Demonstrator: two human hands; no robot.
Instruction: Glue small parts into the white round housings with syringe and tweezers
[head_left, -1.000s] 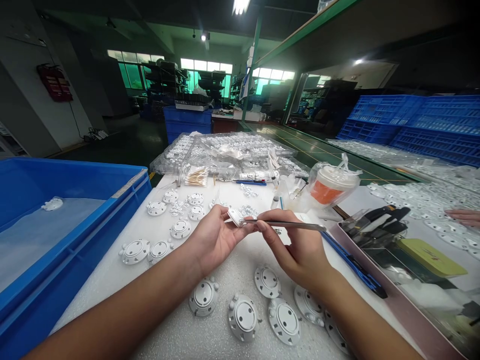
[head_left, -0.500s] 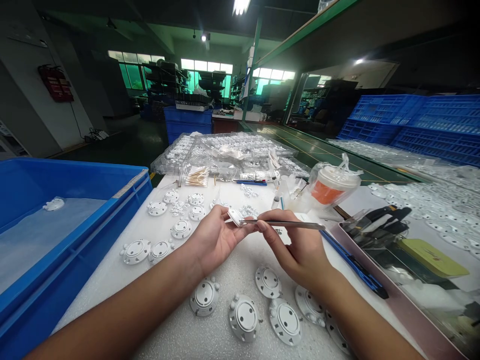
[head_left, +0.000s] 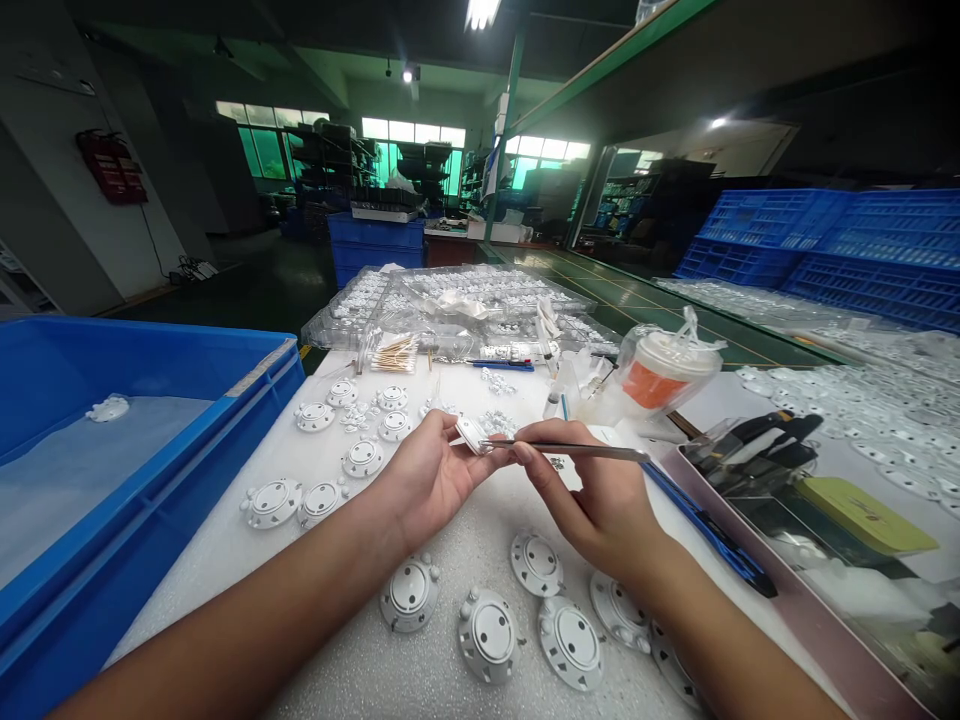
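Observation:
Between the fingers of my left hand (head_left: 431, 480) is a small white plastic part (head_left: 471, 434), held tilted above the foam sheet (head_left: 337, 620). My right hand (head_left: 592, 490) pinches metal tweezers (head_left: 577, 449), whose tips point left and reach the part's edge. Whether the tips grip anything tiny I cannot tell. Nearer to me on the foam stand several round white discs with dark spots, one of them a disc (head_left: 487, 637) below my wrists. More such discs lie to the left, among them a disc (head_left: 363, 457). Behind my hands is a pile of tiny white pieces (head_left: 499, 422).
A blue bin (head_left: 247, 380) stands on the left, with one white part inside. Behind the foam are cotton swabs (head_left: 394, 352) and stacked clear trays (head_left: 480, 290). To the right are a bagged cup (head_left: 660, 365), a blue cutter (head_left: 709, 530) and a pink tool box (head_left: 795, 590).

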